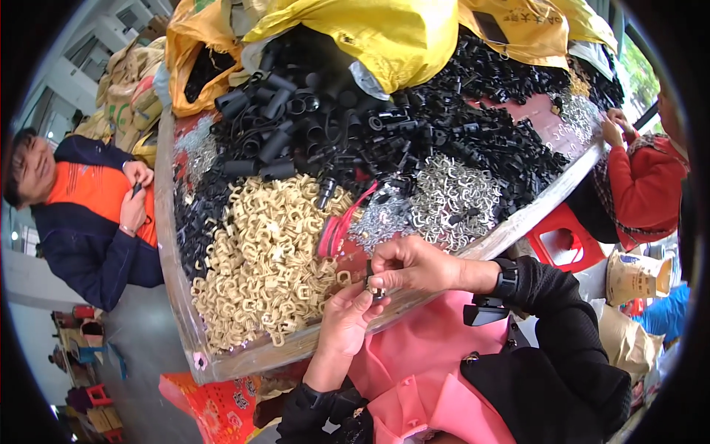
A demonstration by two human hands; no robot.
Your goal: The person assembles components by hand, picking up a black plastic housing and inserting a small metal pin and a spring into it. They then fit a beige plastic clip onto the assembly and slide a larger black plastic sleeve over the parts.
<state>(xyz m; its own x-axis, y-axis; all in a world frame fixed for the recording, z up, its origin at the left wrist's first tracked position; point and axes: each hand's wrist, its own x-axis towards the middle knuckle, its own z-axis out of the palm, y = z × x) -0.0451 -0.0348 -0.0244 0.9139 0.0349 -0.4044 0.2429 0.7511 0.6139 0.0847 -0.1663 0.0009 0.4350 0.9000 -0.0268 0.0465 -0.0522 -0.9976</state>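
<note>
My left hand (pixel 346 320) and my right hand (pixel 420 266) meet above the table's near edge. Between their fingertips is a small black part with a pale metal piece on it (pixel 377 291); both hands pinch it, and the fingers partly hide it. Just left of my hands spreads a large heap of gold-coloured U-shaped clips (pixel 262 266). Beyond my right hand lie silver U-shaped clips (pixel 455 200), with a small pile of silver screws (pixel 381 218) beside them. A pinkish-red loop of cord or strap (pixel 336 229) rests at the edge of the gold heap.
Black plastic parts (pixel 296 126) cover the table's far half, below yellow bags (pixel 370 33). The wooden table rim (pixel 251 362) runs close in front of me. One co-worker (pixel 96 200) sits at the left, another in red (pixel 643 185) at the right, near a red stool (pixel 566 240).
</note>
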